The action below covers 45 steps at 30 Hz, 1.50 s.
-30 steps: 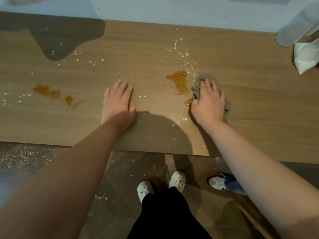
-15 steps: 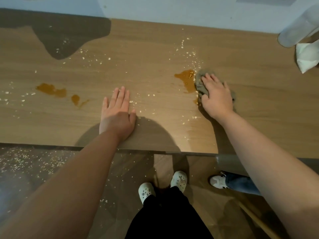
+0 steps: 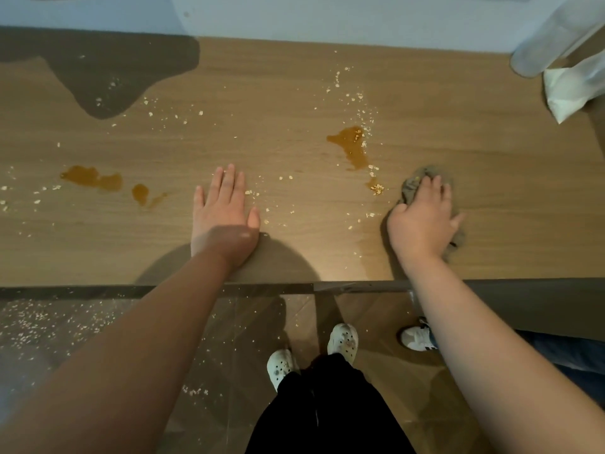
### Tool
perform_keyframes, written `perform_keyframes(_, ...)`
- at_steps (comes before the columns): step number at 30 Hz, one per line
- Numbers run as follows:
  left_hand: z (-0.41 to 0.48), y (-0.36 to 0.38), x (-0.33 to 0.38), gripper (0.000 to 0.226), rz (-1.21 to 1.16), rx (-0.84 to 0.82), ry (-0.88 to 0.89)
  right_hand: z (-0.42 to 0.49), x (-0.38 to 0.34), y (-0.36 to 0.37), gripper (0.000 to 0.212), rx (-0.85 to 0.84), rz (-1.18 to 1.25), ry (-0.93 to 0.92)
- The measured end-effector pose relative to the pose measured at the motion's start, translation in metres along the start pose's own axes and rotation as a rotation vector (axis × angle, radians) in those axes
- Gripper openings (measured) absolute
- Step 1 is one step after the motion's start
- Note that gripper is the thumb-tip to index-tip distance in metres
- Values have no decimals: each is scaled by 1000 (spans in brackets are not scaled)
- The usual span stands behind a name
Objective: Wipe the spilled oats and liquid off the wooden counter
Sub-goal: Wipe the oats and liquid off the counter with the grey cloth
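The wooden counter (image 3: 294, 93) carries an amber puddle (image 3: 352, 149) right of centre and smaller amber patches (image 3: 91, 178) at the left. Loose oats (image 3: 360, 103) are scattered around both, with a wet clump of oats (image 3: 377, 189) just left of the cloth. My right hand (image 3: 422, 221) grips a bunched grey-brown cloth (image 3: 413, 184) and presses it on the counter, right of and nearer to me than the puddle. My left hand (image 3: 226, 211) lies flat on the wood, fingers straight, between the two spills.
A white crumpled paper (image 3: 569, 93) and a translucent tube (image 3: 540, 50) sit at the back right corner. The counter's front edge (image 3: 98, 291) runs below my wrists. Oats (image 3: 42, 322) litter the floor at the left. Another person's white shoe (image 3: 417, 337) stands by my feet.
My right hand has drawn the cloth back toward me and slightly right, off the puddle's edge. The whole puddle and an oat clump now show. My left hand stays flat.
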<state>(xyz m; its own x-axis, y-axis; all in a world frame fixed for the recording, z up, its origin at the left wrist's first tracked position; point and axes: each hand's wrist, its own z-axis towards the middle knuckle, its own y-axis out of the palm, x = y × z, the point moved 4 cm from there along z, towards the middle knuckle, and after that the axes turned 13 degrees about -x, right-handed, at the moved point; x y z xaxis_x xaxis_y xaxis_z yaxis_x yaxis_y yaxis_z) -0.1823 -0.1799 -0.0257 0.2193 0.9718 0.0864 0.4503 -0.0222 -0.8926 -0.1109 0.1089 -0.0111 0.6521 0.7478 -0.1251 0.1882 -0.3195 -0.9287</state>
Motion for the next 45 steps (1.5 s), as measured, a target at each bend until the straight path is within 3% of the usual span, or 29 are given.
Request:
perform_keyframes(4, 0, -1, 0, 66, 16, 11, 2, -11, -38, 9, 67, -43, -51, -201)
perform_keyframes(7, 0, -1, 0, 66, 19, 19, 2, -11, -17, 2, 64, -60, -88, -299)
perform_keyframes(11, -3, 0, 0, 64, -15, 44, 28, -23, 35, -2, 62, 31, 47, -83)
perform_keyframes(16, -3, 0, -1, 64, -41, 75, 21, -43, 10, 16, 67, -1, -14, 76)
perform_keyframes(22, -6, -2, -1, 65, -104, 113, 3, -62, -70, 36, 71, -47, -14, -32)
perform_keyframes(25, -7, -4, -4, 65, -127, 123, -33, -58, -57, 34, 74, -39, -32, -120)
perform_keyframes(31, 3, 1, -3, 68, 12, 45, -60, 1, -19, 2, 67, 40, 92, 69)
perform_keyframes(36, 7, 3, -2, 68, 48, 5, -52, 24, -71, 2, 65, -12, 5, -197)
perform_keyframes(40, 13, -2, 3, 71, 96, 9, 71, 12, -58, 2, 65, -38, -114, -443)
perform_keyframes(42, 18, -7, 3, 71, 76, 16, 79, 25, -38, -6, 64, -22, -94, -388)
perform_keyframes(45, 27, -13, -2, 69, -14, 43, 11, 62, -22, -21, 61, 36, 34, -141)
